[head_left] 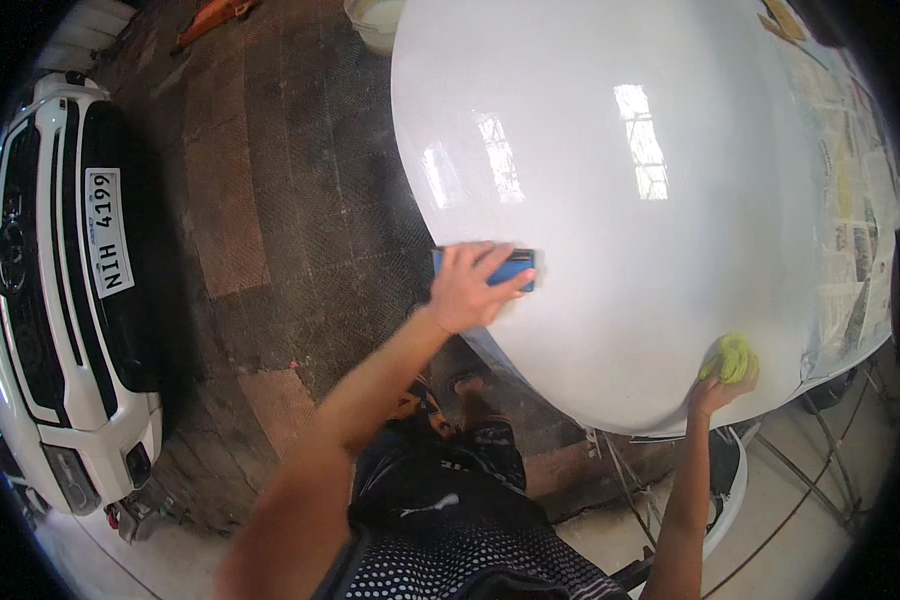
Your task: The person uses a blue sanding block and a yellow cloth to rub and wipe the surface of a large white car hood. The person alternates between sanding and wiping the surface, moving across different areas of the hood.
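Observation:
A glossy white car hood [610,250] fills the right half of the view, with window reflections on its surface. My left hand [473,285] grips a blue sanding block [511,270] with a dark upper side and presses it to the hood near its left edge. The fingers lie over the block, and its underside is hidden. Farther right, my right hand [722,388] is closed on a yellow-green cloth [733,358], bunched up and resting on the hood close to its near right edge.
Newspaper masking [855,230] covers the area along the hood's right side. A white vehicle front [80,300] stands at the left, across a dark, patchy floor [300,190]. A pale bucket [378,22] sits beyond the hood. Thin metal stand legs [820,470] show at the lower right.

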A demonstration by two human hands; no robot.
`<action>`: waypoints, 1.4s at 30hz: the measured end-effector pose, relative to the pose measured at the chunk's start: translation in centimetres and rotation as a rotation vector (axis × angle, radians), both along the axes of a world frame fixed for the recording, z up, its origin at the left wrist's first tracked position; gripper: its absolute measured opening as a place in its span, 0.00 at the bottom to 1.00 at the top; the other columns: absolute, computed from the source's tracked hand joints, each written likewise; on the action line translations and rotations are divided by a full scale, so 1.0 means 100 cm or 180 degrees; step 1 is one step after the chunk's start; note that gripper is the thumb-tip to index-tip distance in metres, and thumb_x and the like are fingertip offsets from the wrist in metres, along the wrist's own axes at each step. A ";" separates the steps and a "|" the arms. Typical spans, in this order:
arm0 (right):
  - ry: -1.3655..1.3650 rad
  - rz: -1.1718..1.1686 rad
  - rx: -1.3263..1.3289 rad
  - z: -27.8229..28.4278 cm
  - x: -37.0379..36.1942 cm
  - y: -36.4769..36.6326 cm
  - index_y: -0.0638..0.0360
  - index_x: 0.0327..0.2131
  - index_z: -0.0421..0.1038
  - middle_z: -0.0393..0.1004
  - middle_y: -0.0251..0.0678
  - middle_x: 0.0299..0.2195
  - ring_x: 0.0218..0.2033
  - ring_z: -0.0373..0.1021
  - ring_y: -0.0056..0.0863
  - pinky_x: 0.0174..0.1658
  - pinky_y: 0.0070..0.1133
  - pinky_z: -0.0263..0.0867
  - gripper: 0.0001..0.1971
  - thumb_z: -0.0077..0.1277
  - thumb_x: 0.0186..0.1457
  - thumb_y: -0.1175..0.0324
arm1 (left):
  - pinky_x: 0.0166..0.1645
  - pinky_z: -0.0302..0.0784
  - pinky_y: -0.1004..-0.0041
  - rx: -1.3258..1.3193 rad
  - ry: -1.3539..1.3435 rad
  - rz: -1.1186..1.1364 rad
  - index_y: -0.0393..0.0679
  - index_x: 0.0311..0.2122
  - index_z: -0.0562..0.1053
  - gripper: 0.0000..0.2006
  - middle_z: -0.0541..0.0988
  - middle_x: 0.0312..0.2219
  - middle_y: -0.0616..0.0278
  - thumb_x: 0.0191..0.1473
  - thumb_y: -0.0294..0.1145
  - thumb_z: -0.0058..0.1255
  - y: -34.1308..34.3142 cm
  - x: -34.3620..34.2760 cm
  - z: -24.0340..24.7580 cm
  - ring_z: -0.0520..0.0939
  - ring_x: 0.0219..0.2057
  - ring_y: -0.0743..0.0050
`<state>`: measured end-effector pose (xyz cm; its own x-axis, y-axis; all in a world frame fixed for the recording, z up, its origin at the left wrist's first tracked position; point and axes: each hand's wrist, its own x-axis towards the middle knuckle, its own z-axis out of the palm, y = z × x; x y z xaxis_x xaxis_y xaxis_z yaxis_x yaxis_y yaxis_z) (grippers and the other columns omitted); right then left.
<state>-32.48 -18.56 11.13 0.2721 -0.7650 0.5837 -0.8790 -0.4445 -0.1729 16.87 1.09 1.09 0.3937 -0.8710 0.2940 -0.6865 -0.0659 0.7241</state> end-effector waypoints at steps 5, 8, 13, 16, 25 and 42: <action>-0.0011 0.0025 0.0049 -0.004 0.016 -0.008 0.56 0.63 0.61 0.54 0.54 0.62 0.65 0.54 0.53 0.66 0.45 0.55 0.31 0.58 0.61 0.58 | 0.56 0.64 0.52 0.0050 -0.1100 0.1882 0.58 0.52 0.79 0.15 0.76 0.49 0.63 0.62 0.45 0.53 -0.077 0.177 -0.005 0.72 0.50 0.52; 0.0188 -0.0031 0.0020 -0.006 0.015 -0.008 0.57 0.63 0.61 0.54 0.54 0.62 0.65 0.53 0.53 0.66 0.45 0.53 0.31 0.59 0.59 0.60 | 0.59 0.62 0.47 0.0463 -0.0721 0.2573 0.51 0.51 0.79 0.19 0.73 0.49 0.56 0.62 0.50 0.51 -0.110 0.163 0.014 0.71 0.53 0.48; 0.0257 0.0086 -0.0038 0.001 -0.003 -0.002 0.58 0.63 0.61 0.55 0.56 0.61 0.66 0.52 0.56 0.67 0.45 0.52 0.32 0.61 0.57 0.64 | 0.69 0.45 0.34 0.0775 0.1161 0.0577 0.34 0.50 0.78 0.34 0.72 0.55 0.35 0.57 0.61 0.52 -0.003 -0.076 0.033 0.64 0.63 0.37; -0.0047 0.0098 -0.0001 0.002 0.015 -0.004 0.58 0.63 0.61 0.55 0.56 0.61 0.66 0.51 0.56 0.67 0.45 0.52 0.32 0.61 0.57 0.65 | 0.69 0.45 0.34 0.1045 0.0362 0.1211 0.40 0.49 0.80 0.30 0.75 0.52 0.44 0.58 0.60 0.53 0.008 -0.036 -0.021 0.65 0.63 0.40; -0.0067 0.0016 0.0150 0.004 0.027 -0.004 0.55 0.63 0.62 0.53 0.58 0.60 0.62 0.57 0.57 0.63 0.44 0.57 0.34 0.63 0.54 0.65 | 0.58 0.61 0.46 0.0321 -0.1283 0.2062 0.53 0.50 0.80 0.18 0.76 0.50 0.50 0.58 0.49 0.56 -0.002 -0.120 -0.014 0.70 0.54 0.44; 0.0305 0.0236 -0.0172 0.004 0.030 -0.014 0.49 0.65 0.56 0.53 0.57 0.60 0.61 0.56 0.58 0.61 0.49 0.56 0.41 0.67 0.50 0.64 | 0.61 0.60 0.47 -0.0335 -0.1033 0.1424 0.51 0.52 0.80 0.21 0.76 0.48 0.50 0.59 0.49 0.57 0.030 -0.205 -0.042 0.72 0.51 0.48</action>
